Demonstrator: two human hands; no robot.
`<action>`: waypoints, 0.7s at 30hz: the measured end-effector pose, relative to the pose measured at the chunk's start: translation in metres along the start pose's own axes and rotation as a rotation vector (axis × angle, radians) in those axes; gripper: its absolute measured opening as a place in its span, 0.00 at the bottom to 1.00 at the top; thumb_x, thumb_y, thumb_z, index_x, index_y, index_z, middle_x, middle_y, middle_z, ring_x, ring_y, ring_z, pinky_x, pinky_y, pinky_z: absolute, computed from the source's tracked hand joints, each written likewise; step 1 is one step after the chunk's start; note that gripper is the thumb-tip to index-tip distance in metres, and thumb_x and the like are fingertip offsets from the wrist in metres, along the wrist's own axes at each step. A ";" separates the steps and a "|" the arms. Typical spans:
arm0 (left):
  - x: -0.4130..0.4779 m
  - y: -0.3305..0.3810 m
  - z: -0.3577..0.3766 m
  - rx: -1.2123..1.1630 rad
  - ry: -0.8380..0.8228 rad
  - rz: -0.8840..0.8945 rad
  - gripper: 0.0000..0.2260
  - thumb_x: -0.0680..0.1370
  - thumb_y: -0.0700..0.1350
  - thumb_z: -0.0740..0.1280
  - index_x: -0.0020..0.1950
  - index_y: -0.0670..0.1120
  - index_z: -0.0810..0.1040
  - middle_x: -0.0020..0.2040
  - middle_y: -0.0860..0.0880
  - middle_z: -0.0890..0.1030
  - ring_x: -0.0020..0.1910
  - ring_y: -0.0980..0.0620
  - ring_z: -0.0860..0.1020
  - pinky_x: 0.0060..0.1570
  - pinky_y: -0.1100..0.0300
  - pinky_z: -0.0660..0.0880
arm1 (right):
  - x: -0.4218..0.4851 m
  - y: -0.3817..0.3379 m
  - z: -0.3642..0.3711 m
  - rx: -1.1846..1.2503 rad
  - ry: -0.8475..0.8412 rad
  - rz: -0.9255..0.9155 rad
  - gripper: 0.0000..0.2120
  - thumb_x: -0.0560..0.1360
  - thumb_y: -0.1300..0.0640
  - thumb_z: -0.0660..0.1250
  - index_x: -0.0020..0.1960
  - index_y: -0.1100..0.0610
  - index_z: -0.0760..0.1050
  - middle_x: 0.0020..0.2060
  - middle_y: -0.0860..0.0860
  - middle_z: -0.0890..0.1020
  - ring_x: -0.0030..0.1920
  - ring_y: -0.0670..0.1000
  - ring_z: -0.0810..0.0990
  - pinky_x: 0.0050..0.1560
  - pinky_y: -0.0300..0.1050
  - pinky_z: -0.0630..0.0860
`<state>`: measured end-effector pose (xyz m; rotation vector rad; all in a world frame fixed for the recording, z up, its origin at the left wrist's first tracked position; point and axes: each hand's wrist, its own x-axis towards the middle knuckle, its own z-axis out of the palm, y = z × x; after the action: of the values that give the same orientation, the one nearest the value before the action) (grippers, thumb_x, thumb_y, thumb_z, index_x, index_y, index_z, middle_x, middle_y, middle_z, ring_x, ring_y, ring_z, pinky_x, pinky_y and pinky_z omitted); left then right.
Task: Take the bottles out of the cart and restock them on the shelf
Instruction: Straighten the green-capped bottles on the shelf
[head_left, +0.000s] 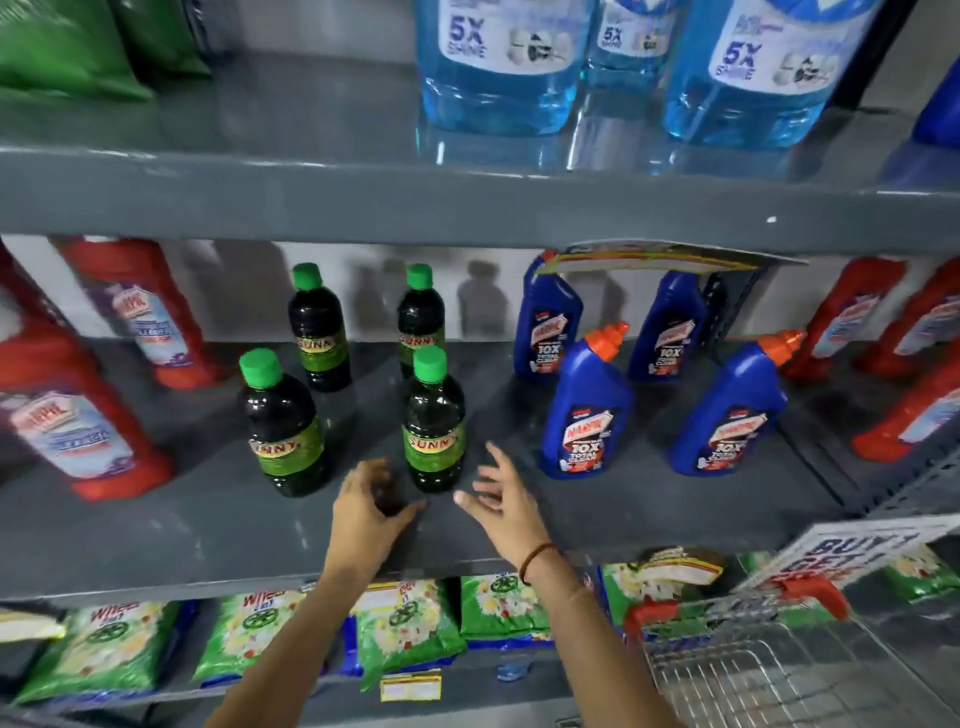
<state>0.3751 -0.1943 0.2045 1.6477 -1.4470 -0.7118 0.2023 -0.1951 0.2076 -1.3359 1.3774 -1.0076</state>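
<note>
Several dark bottles with green caps and green labels stand on the grey middle shelf (208, 540). The nearest one (434, 421) stands upright just beyond my hands, and another (282, 426) is to its left. Two more (318, 327) (422, 312) stand further back. My left hand (366, 512) hovers at the shelf's front, fingers curled loosely, holding nothing. My right hand (501, 501) is open with fingers spread, just right of the nearest bottle's base, not touching it. The wire cart (753, 670) with red handle pieces sits at the lower right; its visible part shows no bottles.
Blue toilet-cleaner bottles (584, 410) (727, 410) stand right of the green-capped ones. Red bottles (78, 415) (914, 415) flank both ends. Large blue liquid jugs (504, 67) fill the top shelf. Green detergent packs (400, 623) lie on the shelf below.
</note>
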 end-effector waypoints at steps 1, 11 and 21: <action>0.005 -0.002 -0.001 0.039 -0.064 0.025 0.27 0.64 0.41 0.77 0.61 0.41 0.72 0.57 0.42 0.78 0.57 0.44 0.76 0.58 0.53 0.72 | 0.006 -0.005 0.004 0.006 -0.062 0.013 0.35 0.72 0.62 0.69 0.73 0.56 0.54 0.56 0.52 0.70 0.56 0.49 0.73 0.43 0.23 0.73; 0.031 -0.010 -0.011 0.067 -0.240 0.162 0.23 0.70 0.44 0.72 0.64 0.46 0.72 0.60 0.46 0.80 0.60 0.46 0.77 0.56 0.57 0.72 | 0.020 -0.019 0.027 -0.257 -0.028 -0.092 0.31 0.73 0.60 0.68 0.72 0.56 0.58 0.55 0.56 0.78 0.47 0.48 0.75 0.51 0.34 0.69; 0.034 -0.015 -0.008 0.096 -0.189 0.215 0.24 0.70 0.45 0.72 0.65 0.45 0.72 0.59 0.45 0.81 0.58 0.46 0.78 0.55 0.55 0.74 | 0.023 -0.019 0.028 -0.334 -0.031 -0.123 0.30 0.75 0.60 0.65 0.73 0.56 0.56 0.58 0.58 0.79 0.50 0.46 0.75 0.49 0.29 0.67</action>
<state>0.3957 -0.2257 0.1986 1.4973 -1.7879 -0.6993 0.2350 -0.2176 0.2180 -1.6923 1.5003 -0.8560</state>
